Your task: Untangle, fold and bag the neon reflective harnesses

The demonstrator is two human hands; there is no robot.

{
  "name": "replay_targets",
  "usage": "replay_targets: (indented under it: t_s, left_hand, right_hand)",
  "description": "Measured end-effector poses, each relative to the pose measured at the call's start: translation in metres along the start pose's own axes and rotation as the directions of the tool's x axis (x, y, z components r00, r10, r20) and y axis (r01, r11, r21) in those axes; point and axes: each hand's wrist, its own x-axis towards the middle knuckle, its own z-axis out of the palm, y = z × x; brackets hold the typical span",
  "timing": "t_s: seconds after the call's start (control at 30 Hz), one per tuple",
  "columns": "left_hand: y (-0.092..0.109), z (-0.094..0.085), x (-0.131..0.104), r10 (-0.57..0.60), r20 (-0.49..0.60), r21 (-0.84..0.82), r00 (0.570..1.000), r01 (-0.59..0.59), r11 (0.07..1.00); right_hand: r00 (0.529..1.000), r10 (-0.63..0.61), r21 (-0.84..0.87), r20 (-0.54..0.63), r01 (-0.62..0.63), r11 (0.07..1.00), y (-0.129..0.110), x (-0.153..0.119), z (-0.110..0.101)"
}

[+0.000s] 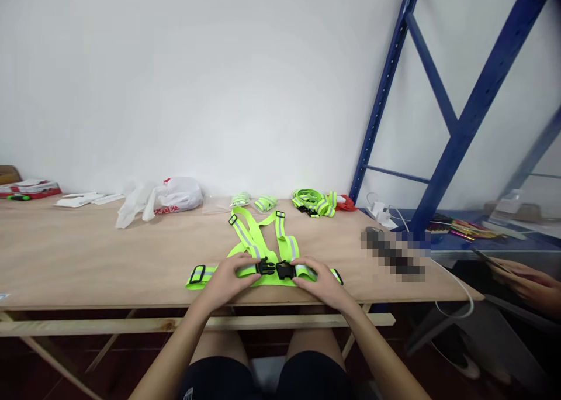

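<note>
A neon-yellow reflective vest made of straps with grey stripes lies on the wooden table in front of me. My left hand pinches the pronged half of its black buckle between thumb and fingers. Opposite it, the socket half of the buckle is gripped by my right hand. The two halves face each other with a narrow gap and are not joined. Black strap adjusters show at the vest's side and on the shoulder straps.
Behind lie a coiled reflective strap bundle, small bagged yellow bundles and a white plastic bag. A pixelated dark object is at right, near a white cable. Blue shelving rises there; another person's hand holds something flat.
</note>
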Motion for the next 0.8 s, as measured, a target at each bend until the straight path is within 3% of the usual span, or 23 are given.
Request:
replay_targets:
  t_s: [0.33, 0.8]
  left_hand:
    - [0.002, 0.011, 0.0, 0.051, -0.054, -0.136, 0.997, -0.058, 0.989]
    - [0.004, 0.009, -0.005, 0.084, -0.013, -0.052, 0.996, -0.085, 0.995]
  right_hand:
    - [0.999, -0.042, 0.037, -0.021, 0.043, 0.998, 0.001, -0.002, -0.002]
    - [0.998, -0.062, -0.006, -0.015, 0.062, 0.998, 0.001, -0.004, 0.0]
